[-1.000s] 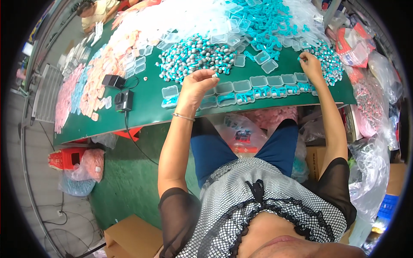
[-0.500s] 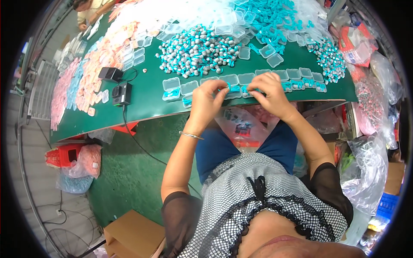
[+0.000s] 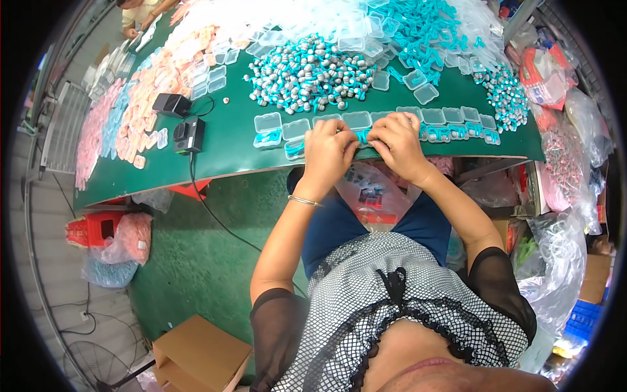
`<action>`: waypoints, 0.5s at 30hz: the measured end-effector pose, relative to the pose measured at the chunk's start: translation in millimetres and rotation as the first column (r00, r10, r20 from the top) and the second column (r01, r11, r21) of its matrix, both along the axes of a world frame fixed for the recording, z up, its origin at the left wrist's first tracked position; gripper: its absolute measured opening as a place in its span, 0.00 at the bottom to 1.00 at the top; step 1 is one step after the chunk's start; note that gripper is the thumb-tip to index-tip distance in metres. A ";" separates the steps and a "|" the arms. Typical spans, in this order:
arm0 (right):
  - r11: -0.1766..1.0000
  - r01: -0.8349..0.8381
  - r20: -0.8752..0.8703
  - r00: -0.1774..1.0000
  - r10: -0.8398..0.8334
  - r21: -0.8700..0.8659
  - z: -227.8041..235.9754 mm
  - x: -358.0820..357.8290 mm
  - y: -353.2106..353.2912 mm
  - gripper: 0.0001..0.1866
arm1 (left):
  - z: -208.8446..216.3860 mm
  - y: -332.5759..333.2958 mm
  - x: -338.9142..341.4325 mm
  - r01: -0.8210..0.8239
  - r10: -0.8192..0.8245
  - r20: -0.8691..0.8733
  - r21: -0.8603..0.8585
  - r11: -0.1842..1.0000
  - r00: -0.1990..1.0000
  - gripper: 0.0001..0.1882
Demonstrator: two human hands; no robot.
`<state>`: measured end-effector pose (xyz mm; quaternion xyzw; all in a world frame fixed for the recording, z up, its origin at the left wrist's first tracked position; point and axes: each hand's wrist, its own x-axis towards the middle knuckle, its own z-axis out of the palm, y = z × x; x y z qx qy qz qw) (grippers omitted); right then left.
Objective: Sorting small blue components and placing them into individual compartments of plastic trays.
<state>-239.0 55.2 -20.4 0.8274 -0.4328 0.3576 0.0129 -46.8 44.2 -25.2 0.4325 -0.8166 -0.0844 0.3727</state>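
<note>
A row of small clear hinged boxes runs along the front edge of the green table, lids raised, with teal pieces inside. Over a box near the middle of the row, my left hand has its fingertips pinched at a small teal piece. From the other side my right hand, thumb and fingers drawn together, meets the same piece. My fingers cover part of that box, so how the piece lies in it is hidden. Beyond the row rises a heap of grey, round-ended pieces with teal parts.
Teal parts and clear boxes lie at the back; a smaller grey-and-teal heap sits at right. Peach pieces and two black devices with a cable are at left. Another person sits at the far left corner.
My hands have come closer together over the box, the left moving right and the right moving slightly left. The whole view has shifted a little.
</note>
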 end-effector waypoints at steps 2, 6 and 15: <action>1.000 0.019 -0.009 1.000 -0.019 0.022 1.6 0.0 -0.6 0.05 | 4.3 0.4 -0.5 -0.028 0.028 0.048 0.004 1.000 0.998 0.04; 0.999 0.033 -0.013 0.999 -0.032 0.035 3.7 2.9 0.8 0.04 | 8.3 1.3 -1.2 -0.048 0.046 0.097 0.013 0.999 0.994 0.04; 0.997 0.047 0.008 0.999 -0.048 0.058 1.6 1.0 -0.5 0.04 | 9.9 3.3 -0.4 -0.047 0.048 0.122 -0.010 0.999 0.991 0.06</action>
